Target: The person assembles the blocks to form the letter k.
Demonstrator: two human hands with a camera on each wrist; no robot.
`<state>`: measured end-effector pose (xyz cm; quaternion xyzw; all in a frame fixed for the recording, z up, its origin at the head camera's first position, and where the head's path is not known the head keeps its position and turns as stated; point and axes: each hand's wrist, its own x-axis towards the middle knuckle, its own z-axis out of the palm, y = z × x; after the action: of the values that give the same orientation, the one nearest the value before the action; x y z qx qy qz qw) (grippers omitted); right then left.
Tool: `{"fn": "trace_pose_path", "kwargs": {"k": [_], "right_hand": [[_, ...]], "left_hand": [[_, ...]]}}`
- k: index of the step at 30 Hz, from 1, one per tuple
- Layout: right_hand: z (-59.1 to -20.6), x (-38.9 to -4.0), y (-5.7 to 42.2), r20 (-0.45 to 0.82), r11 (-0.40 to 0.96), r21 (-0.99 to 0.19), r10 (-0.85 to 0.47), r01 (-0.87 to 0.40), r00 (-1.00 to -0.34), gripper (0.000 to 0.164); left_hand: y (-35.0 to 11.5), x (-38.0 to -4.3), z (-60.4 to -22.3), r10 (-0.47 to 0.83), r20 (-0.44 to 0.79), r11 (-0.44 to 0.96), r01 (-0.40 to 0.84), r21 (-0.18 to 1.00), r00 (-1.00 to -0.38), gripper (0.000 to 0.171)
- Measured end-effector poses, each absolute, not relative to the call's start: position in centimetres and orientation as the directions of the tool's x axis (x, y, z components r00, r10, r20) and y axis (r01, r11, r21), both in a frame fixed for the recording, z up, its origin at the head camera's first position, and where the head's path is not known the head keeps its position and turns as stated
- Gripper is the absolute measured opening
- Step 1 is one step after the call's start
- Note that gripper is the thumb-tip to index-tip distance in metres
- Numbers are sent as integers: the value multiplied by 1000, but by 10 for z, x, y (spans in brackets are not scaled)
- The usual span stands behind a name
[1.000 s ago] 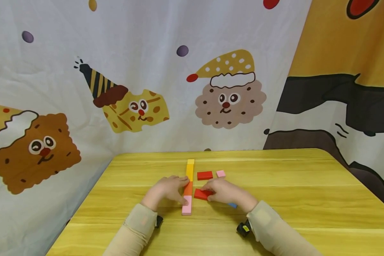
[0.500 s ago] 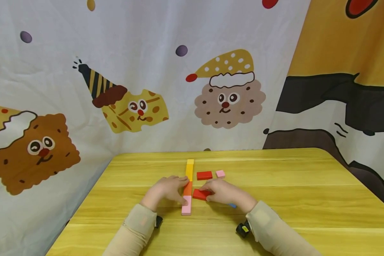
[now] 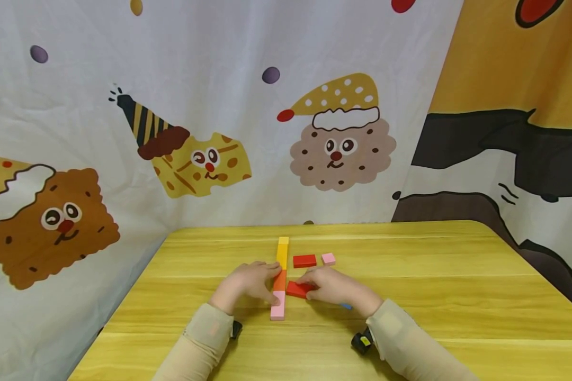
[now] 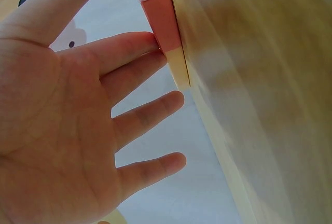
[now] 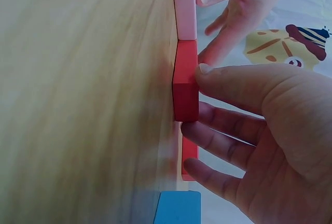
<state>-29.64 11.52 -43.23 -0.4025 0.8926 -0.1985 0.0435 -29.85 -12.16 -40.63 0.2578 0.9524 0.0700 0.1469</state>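
Note:
A straight row of blocks runs away from me on the wooden table (image 3: pixel 434 296): a pink block (image 3: pixel 277 312) nearest, an orange block (image 3: pixel 279 281), then yellow ones (image 3: pixel 282 256). My left hand (image 3: pixel 251 280) lies along the row's left side, thumb at the pink block and fingertips by the orange-yellow joint. The left wrist view shows its fingers spread and straight. My right hand (image 3: pixel 331 284) pinches a red block (image 5: pixel 187 86) between thumb and fingers, lying flat. Its left end is right beside the row, near where pink and orange meet.
A second red block (image 3: pixel 304 261) lies beyond the right hand, with a small pink block (image 3: pixel 328 259) to its right. A blue block (image 5: pixel 179 207) sits partly hidden under the right wrist. A printed cloth (image 3: pixel 248 79) hangs behind the table.
The pinched red block has slid slightly left toward the row with my right hand. The left hand and the row have kept their places.

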Motion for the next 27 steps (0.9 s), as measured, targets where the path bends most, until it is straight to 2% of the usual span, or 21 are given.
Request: {"fn": "trace_pose_path", "kwargs": {"k": [27], "right_hand": [[-432,-296,115,50,625,-399,-715,-670,-697,39]], "left_hand": [[-121,-299,-407,512,-245,856,468,218,-823,86]]}}
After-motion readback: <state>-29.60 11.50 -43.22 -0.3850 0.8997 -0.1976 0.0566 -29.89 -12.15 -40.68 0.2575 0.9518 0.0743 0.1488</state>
